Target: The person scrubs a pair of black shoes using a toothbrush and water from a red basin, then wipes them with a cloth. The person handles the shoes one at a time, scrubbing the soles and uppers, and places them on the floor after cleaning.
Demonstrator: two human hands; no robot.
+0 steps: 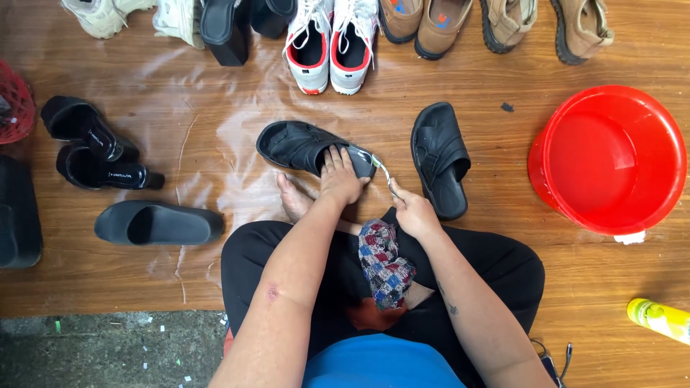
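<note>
While the left hand (pixel 340 176) pressed flat, fingers spread, on the heel end of one black sandal (pixel 305 147) lying on the wooden floor (pixel 503 144) just ahead of the person's crossed legs, the right hand (pixel 412 213) was clenched round a toothbrush (pixel 383 172) whose head touched that sandal's end. One patterned cloth (pixel 384 260) lay on the lap between the two forearms. A second black sandal (pixel 440 159), its mate, lay just beside to the right, apart from the first. One red basin (pixel 609 159) stood farther right, and one yellow-green bottle (pixel 660 319) lay near the lower right edge. To the left sat two black heeled shoes (pixel 90 147) close together, one black slip-on shoe (pixel 157 223) below them, and a further dark shape at the frame's edge that could not be made out. Along the top ran a row of footwear: two pale sneakers (pixel 136 16), two black block-heeled shoes (pixel 241 21), two white sneakers with red lining (pixel 332 47), two tan loafers (pixel 424 21) and two brown sandals (pixel 546 25), all partly cut off. One red mesh basket (pixel 14 100) showed at the far left.
</note>
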